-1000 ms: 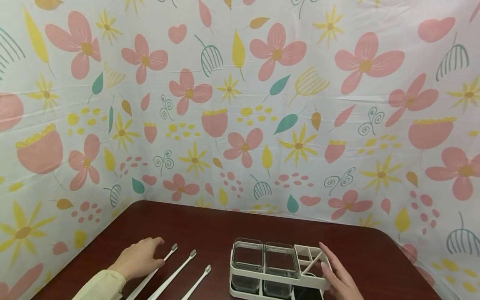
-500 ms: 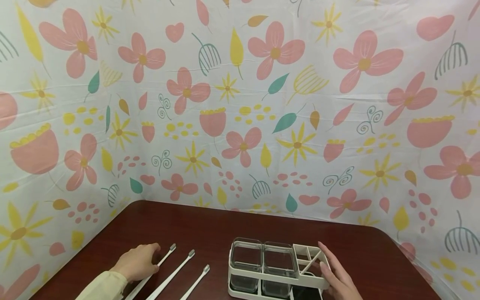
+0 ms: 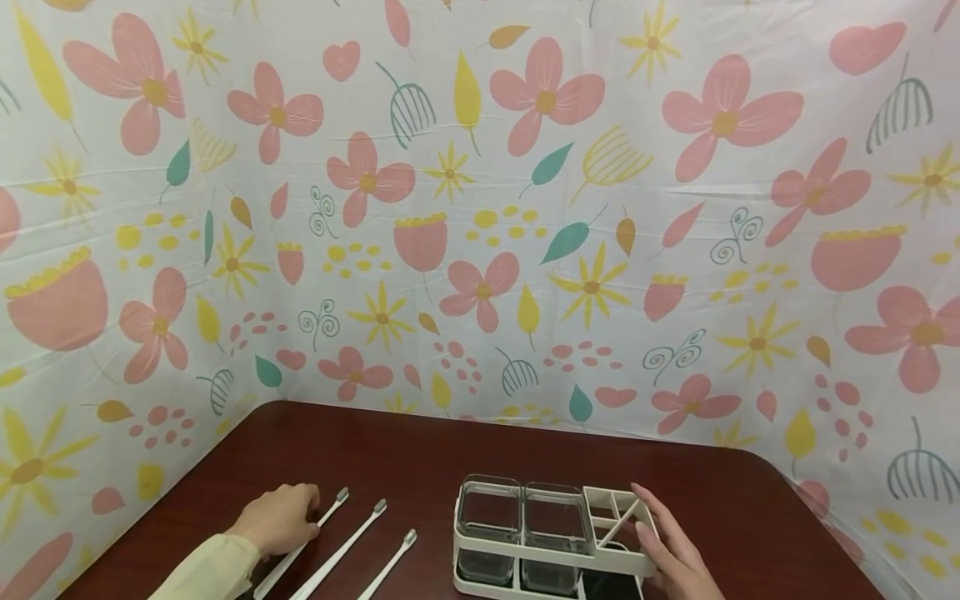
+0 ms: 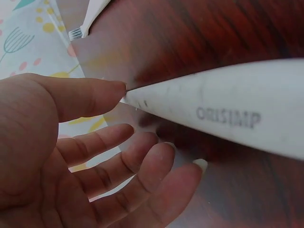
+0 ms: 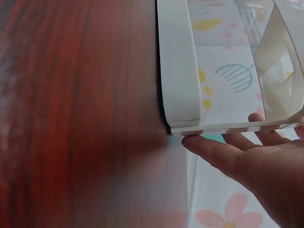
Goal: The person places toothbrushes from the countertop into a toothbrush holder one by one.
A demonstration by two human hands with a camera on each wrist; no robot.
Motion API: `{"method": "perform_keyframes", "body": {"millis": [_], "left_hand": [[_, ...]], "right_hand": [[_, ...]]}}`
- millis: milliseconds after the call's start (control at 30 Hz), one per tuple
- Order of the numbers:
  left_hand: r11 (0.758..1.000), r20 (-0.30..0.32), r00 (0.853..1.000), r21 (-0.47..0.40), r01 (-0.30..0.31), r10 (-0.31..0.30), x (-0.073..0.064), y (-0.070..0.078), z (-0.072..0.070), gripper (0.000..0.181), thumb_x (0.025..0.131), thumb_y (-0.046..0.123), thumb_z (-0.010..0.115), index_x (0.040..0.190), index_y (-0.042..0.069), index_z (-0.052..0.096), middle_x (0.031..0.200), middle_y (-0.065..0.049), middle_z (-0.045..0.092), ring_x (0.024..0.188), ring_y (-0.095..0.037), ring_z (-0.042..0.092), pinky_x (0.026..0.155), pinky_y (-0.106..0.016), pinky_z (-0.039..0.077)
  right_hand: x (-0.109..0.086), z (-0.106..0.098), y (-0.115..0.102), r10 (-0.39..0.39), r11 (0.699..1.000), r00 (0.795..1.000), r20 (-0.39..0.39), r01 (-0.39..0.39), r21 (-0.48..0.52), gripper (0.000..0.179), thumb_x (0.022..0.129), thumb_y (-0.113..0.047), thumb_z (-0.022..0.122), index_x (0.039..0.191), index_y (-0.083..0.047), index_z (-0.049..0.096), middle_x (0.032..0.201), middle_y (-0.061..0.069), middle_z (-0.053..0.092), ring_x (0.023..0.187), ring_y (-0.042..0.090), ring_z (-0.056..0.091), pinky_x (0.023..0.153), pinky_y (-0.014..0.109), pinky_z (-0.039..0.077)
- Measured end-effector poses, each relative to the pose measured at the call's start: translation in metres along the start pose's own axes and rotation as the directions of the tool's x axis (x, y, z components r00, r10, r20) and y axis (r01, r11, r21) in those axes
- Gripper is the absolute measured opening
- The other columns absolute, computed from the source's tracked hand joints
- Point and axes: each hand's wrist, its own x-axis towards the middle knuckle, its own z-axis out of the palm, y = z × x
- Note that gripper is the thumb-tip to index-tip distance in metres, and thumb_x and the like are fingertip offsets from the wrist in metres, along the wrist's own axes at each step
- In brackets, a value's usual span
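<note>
Three white toothbrushes with grey bristles lie side by side on the table. Over the leftmost toothbrush [image 3: 332, 507] is my left hand [image 3: 276, 518]. The left wrist view shows the thumb tip at the narrow part of this toothbrush [image 4: 247, 99], its handle printed "ORISIMP", and the other fingers loosely bent below it. The middle toothbrush [image 3: 341, 550] and the right toothbrush [image 3: 390, 562] lie beside it. My right hand [image 3: 671, 546] grips the right end of a cream toothbrush holder [image 3: 540, 554], thumb in front and fingers along the side.
Two clear cups [image 3: 489, 510] stand in the left part of the holder, and a divided top section [image 3: 617, 517] is at its right. The dark red-brown table [image 3: 360, 450] meets a flower-printed cloth [image 3: 480, 208] at the back and sides.
My left hand has lowered slightly over the leftmost toothbrush, its raised fingers now bent down. My right hand stays on the holder. The head view has shifted slightly.
</note>
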Motion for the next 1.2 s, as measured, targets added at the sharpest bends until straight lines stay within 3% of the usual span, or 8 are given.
{"method": "perform_keyframes", "body": {"millis": [133,300,400,567,767,867,1067,1200], "left_hand": [[1.0,-0.005,1.0,-0.011,0.003,-0.004,0.003,0.0,0.001,0.019,0.084,0.013,0.075,0.098,0.007,0.063,0.087,-0.008,0.064,0.053,-0.022,0.056,0.05,-0.041,0.047],[1.0,-0.012,1.0,-0.021,0.005,-0.005,0.005,-0.001,0.003,0.018,0.083,0.011,0.074,0.096,0.008,0.063,0.084,-0.007,0.063,0.047,-0.022,0.054,0.045,-0.038,0.044],[1.0,-0.015,1.0,-0.028,0.001,-0.001,0.007,-0.003,0.005,0.015,0.084,0.009,0.073,0.094,0.009,0.062,0.08,-0.005,0.061,0.045,-0.022,0.053,0.043,-0.037,0.043],[0.999,-0.028,0.999,-0.034,-0.025,0.024,0.009,-0.005,0.008,0.014,0.082,-0.001,0.064,0.086,0.011,0.059,0.071,-0.003,0.055,0.045,-0.019,0.049,0.044,-0.035,0.039],[1.0,-0.042,0.999,-0.008,-0.029,0.029,0.009,-0.002,0.008,0.016,0.08,-0.004,0.062,0.08,0.011,0.055,0.065,-0.002,0.051,0.049,-0.018,0.047,0.049,-0.034,0.036],[1.0,-0.039,0.999,-0.001,-0.031,0.031,0.009,0.0,0.007,0.015,0.079,-0.002,0.065,0.081,0.01,0.056,0.067,-0.001,0.052,0.05,-0.018,0.048,0.05,-0.034,0.037],[0.999,-0.009,1.0,-0.028,-0.016,0.016,0.01,0.0,0.003,0.015,0.079,0.0,0.066,0.085,0.009,0.056,0.07,-0.003,0.054,0.048,-0.019,0.049,0.048,-0.035,0.038],[0.999,-0.017,1.0,-0.05,-0.014,0.013,0.009,-0.001,-0.001,0.015,0.08,0.0,0.066,0.083,0.01,0.055,0.067,-0.004,0.052,0.047,-0.019,0.047,0.047,-0.034,0.036]], "right_hand": [[0.001,-0.001,-0.001,-0.012,1.0,1.0,0.022,0.012,0.0,0.047,0.109,-0.014,0.029,0.138,-0.05,0.036,0.126,-0.026,0.042,0.096,0.024,0.065,0.074,0.049,0.055],[0.001,0.001,-0.005,0.059,0.998,0.997,-0.04,-0.06,-0.035,0.04,0.109,-0.019,0.033,0.137,-0.048,0.035,0.128,-0.021,0.037,0.095,0.027,0.065,0.075,0.05,0.054],[0.002,0.001,-0.006,0.087,0.995,0.995,-0.057,-0.089,-0.041,0.039,0.109,-0.021,0.034,0.141,-0.043,0.033,0.142,-0.003,0.032,0.102,0.028,0.062,0.078,0.052,0.053],[0.003,0.002,-0.009,0.099,0.994,0.994,-0.052,-0.101,-0.045,0.04,0.109,-0.021,0.034,0.143,-0.042,0.032,0.151,0.028,0.007,0.107,0.028,0.058,0.079,0.052,0.053],[0.002,-0.001,-0.01,0.102,0.994,0.995,-0.022,-0.103,-0.038,0.042,0.109,-0.019,0.034,0.133,-0.053,0.038,0.139,0.007,0.03,0.106,0.026,0.061,0.081,0.052,0.052],[0.003,-0.001,-0.01,0.087,0.995,0.996,-0.009,-0.087,-0.043,0.043,0.109,-0.018,0.032,0.134,-0.052,0.037,0.143,0.018,0.025,0.105,0.027,0.061,0.08,0.051,0.053],[0.003,0.004,-0.012,0.205,0.97,0.967,-0.152,-0.222,-0.099,0.051,0.107,-0.026,0.042,0.153,-0.021,0.02,0.157,0.032,-0.004,0.124,0.056,0.042,0.078,0.055,0.052],[0.003,0.003,-0.013,0.269,0.951,0.951,-0.154,-0.288,-0.117,0.065,0.106,-0.03,0.043,0.155,-0.009,0.007,0.158,0.031,-0.007,0.133,0.056,0.033,0.076,0.05,0.052]]}}
